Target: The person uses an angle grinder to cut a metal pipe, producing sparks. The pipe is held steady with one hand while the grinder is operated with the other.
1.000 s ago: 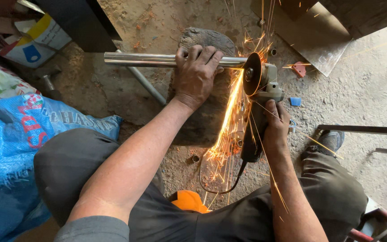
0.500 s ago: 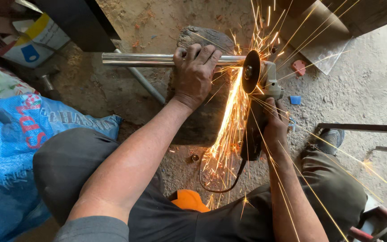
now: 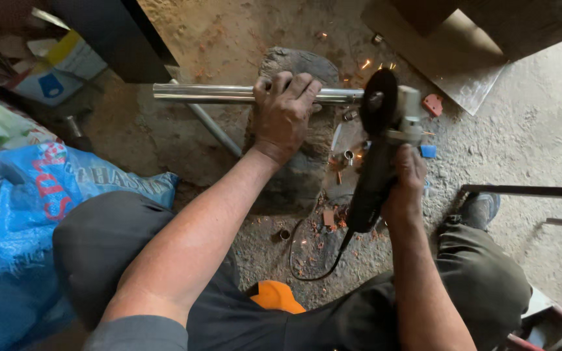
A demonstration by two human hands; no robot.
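Observation:
A shiny steel pipe (image 3: pixel 203 93) lies across a flat dark stone (image 3: pixel 297 175) on the dirt floor. My left hand (image 3: pixel 285 110) presses down on the pipe, fingers wrapped over it. My right hand (image 3: pixel 402 185) grips the black body of an angle grinder (image 3: pixel 378 156). Its dark cutting disc (image 3: pixel 378 101) stands at the pipe's right end. Only a few faint sparks show beyond the disc. The grinder's cable (image 3: pixel 313 260) loops down toward my legs.
A second thin metal rod (image 3: pixel 213 127) runs diagonally under the pipe. Short cut pipe rings (image 3: pixel 348 155) lie by the stone. A blue woven sack (image 3: pixel 27 195) is at left, a metal sheet (image 3: pixel 463 65) at upper right, and a metal frame bar (image 3: pixel 528 191) at right.
The heavy stream of sparks toward my legs has stopped; only a few remain. The disc has moved slightly right, off the pipe's end. My left hand stays on the pipe.

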